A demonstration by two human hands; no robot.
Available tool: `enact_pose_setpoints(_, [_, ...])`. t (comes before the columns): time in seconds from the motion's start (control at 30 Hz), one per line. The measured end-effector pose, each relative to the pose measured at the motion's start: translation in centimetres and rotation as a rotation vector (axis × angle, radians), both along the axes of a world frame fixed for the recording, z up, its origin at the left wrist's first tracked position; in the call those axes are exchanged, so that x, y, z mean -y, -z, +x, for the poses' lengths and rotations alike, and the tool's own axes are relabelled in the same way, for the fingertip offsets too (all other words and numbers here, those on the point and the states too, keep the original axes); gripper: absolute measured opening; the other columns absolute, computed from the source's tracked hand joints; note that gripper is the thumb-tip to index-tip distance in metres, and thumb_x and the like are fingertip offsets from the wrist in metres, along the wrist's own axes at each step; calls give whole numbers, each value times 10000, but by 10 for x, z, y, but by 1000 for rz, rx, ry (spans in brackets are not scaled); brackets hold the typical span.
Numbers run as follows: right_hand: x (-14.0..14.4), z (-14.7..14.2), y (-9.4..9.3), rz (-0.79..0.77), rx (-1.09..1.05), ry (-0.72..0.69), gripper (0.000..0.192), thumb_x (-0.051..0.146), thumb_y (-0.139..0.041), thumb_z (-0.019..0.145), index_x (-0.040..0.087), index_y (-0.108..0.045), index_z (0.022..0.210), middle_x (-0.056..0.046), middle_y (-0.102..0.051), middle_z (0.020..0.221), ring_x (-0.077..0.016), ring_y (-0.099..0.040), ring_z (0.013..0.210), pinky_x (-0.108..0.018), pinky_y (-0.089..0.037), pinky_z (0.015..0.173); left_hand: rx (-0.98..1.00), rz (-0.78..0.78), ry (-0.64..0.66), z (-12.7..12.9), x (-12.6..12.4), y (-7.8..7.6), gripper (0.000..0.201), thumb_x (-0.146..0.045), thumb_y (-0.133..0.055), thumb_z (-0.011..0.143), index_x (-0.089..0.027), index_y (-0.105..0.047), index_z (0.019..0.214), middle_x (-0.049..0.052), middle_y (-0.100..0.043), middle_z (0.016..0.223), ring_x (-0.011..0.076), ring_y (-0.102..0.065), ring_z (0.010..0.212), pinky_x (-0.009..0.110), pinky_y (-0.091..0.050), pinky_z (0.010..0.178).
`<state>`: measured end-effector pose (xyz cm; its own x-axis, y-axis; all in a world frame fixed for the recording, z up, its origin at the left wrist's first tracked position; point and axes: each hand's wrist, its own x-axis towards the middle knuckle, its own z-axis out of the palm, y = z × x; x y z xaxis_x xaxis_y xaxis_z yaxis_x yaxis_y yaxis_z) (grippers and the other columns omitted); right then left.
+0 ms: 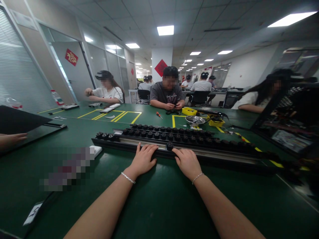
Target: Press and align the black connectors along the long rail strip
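A long black rail (214,158) with a silvery channel lies crosswise before me. A small black block, seemingly a socket module, (169,146) sits in the channel between my hands. My left hand (142,160) rests on the rail's near side left of the block, fingers spread over the channel and holding nothing. My right hand (188,161) is open, its index fingertip against or very close to the block's right side, thumb tucked below. Several similar black modules (104,135) sit at the rail's left end. Behind it, more rails carry rows of black modules (157,134).
A pixelated object (69,169) lies left on the green table (159,205). Farther back are a metal bowl (195,120), a yellow bin (189,111) and an orange screwdriver (159,115). Another person's hand (12,141) is beside a black panel (22,119). Co-workers sit opposite and right.
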<state>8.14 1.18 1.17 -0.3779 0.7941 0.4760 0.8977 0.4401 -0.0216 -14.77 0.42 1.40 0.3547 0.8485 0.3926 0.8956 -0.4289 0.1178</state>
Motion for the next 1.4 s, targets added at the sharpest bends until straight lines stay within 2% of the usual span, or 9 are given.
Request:
enact_pose_setpoints(0.13, [1,1,1,14,-6,6,325,218,-479,843,266,-586,1146,-44,-654,952,-191,-545,934,-354,-330,901,5,-5,3,0,1,0,531,-295,-515,795,-303,-385,1309,16,-504,1346,227,-395,1250,571,-61,1117])
enact_pose_setpoints(0.27, [3,2,2,27,-33,18,323,216,-468,848,286,-580,1143,-34,-661,964,-188,-549,952,-431,-254,998,15,-9,4,0,0,0,529,-285,-514,795,-299,-387,1309,19,-502,1348,225,-394,1250,570,-51,1118])
enact_pose_setpoints(0.4, [3,4,4,38,-42,31,321,215,-476,842,293,-579,1136,-33,-665,974,-192,-551,961,-470,-219,1023,21,-12,11,0,0,0,532,-278,-512,794,-306,-383,1310,13,-499,1352,223,-392,1253,575,-52,1116])
enact_pose_setpoints(0.5, [3,7,4,42,-40,38,310,224,-475,846,285,-586,1130,-31,-664,971,-190,-554,950,-437,-259,998,10,-11,5,-1,0,0,534,-284,-513,794,-309,-382,1311,17,-499,1353,227,-392,1256,575,-58,1118])
enact_pose_setpoints(0.63, [2,11,2,33,-18,25,298,242,-477,850,257,-602,1120,-47,-664,955,-188,-555,925,-348,-347,882,-12,-5,-3,-1,-1,1,545,-288,-518,792,-307,-378,1319,21,-497,1352,234,-393,1259,577,-60,1118])
enact_pose_setpoints(1.4, [3,20,-3,17,-65,54,243,278,-516,826,248,-624,1042,-44,-668,990,-194,-555,934,-340,-357,842,-7,-14,1,-1,-2,0,548,-280,-518,786,-308,-387,1318,28,-503,1346,237,-396,1255,573,-54,1117])
